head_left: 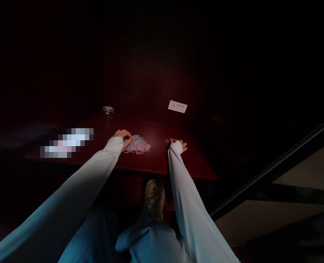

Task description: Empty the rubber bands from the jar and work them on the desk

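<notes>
A heap of small pastel hair ties (138, 144), mostly pink with some teal and yellow, lies on the dark red table (156, 160). My left hand (124, 136) is at the heap's left edge, its fingers bent and closed against the ties. What sits between its fingertips is too small to make out. To the right of the heap, my right hand (180, 143) rests low over the tabletop with its fingers apart. Just left of its thumb lie a few small pink ties (166, 140), separate from the heap.
A clear jar with a lid (108, 111) stands at the table's back left. On the left side a bright object (69, 142) is blurred out by pixels. A white socket plate (177, 106) is on the wall behind. Below the front edge shows a shoe (154, 197).
</notes>
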{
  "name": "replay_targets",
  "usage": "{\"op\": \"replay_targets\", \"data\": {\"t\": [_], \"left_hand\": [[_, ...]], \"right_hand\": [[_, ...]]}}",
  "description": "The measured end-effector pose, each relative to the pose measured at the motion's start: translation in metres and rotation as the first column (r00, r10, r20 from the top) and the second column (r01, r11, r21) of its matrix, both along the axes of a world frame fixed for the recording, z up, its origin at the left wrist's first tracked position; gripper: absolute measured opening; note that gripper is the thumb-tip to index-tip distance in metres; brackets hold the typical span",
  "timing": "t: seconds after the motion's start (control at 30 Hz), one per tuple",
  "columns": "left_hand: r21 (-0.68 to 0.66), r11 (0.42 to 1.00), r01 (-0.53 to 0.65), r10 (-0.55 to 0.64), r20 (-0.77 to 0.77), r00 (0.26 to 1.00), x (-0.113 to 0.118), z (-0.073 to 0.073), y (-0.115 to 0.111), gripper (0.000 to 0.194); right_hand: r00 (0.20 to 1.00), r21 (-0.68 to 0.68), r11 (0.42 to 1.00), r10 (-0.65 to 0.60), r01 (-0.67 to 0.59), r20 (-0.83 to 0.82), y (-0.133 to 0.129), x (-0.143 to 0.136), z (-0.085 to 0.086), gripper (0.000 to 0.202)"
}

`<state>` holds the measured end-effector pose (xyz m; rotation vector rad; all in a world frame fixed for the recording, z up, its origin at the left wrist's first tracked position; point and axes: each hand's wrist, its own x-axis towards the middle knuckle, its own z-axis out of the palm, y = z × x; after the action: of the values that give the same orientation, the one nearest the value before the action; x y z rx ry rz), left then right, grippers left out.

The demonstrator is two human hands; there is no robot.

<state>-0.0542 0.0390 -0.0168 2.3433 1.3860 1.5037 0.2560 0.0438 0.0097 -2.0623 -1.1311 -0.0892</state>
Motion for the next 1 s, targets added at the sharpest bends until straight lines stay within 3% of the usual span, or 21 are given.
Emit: {"op": "replay_targets", "data": {"t": [0.17,0.43,0.57,0.7,0.77,0.83,0.9,1.0], "left_hand": [[-0.057,0.998,0.020,-0.021,-0.025,0.999,-0.005,0.003,0.003,0.016],[-0.064,0.997,-0.050,0.052,0.022,0.998,0.000,0.010,-0.007,0.020],[-0.074,0.996,-0.056,0.056,-0.001,0.998,0.001,0.009,-0.004,0.022],[-0.061,0.997,-0.057,0.058,0.012,0.998,0.003,0.007,-0.004,0.029],[-0.075,0.996,-0.049,0.050,0.014,0.999,0.004,0.008,-0.005,0.032],[-0.091,0.995,-0.044,0.046,0.021,0.999,0.006,0.011,-0.008,0.034],[-0.105,0.994,-0.041,0.045,0.035,0.998,0.007,0.014,-0.011,0.037],[-0.124,0.992,-0.027,0.034,0.061,0.998,0.010,0.015,-0.013,0.046]], "right_hand": [[1.000,-0.043,0.999,0.011,-0.012,-0.013,-0.004,-0.001,0.001,0.034],[0.999,0.082,0.997,0.011,-0.008,-0.033,-0.004,-0.006,0.003,0.043],[0.990,0.168,0.975,0.143,-0.143,0.011,-0.010,-0.021,0.009,0.038],[0.933,0.250,0.908,0.358,-0.336,-0.048,-0.016,-0.061,0.012,0.036],[0.835,0.257,0.810,0.550,-0.528,-0.021,-0.018,-0.084,0.011,0.043],[0.744,0.269,0.716,0.668,-0.644,0.000,-0.021,-0.100,0.009,0.052],[0.696,0.280,0.667,0.718,-0.690,0.003,-0.023,-0.108,0.008,0.058],[0.661,0.275,0.642,0.750,-0.716,-0.029,-0.025,-0.110,0.007,0.062]]}}
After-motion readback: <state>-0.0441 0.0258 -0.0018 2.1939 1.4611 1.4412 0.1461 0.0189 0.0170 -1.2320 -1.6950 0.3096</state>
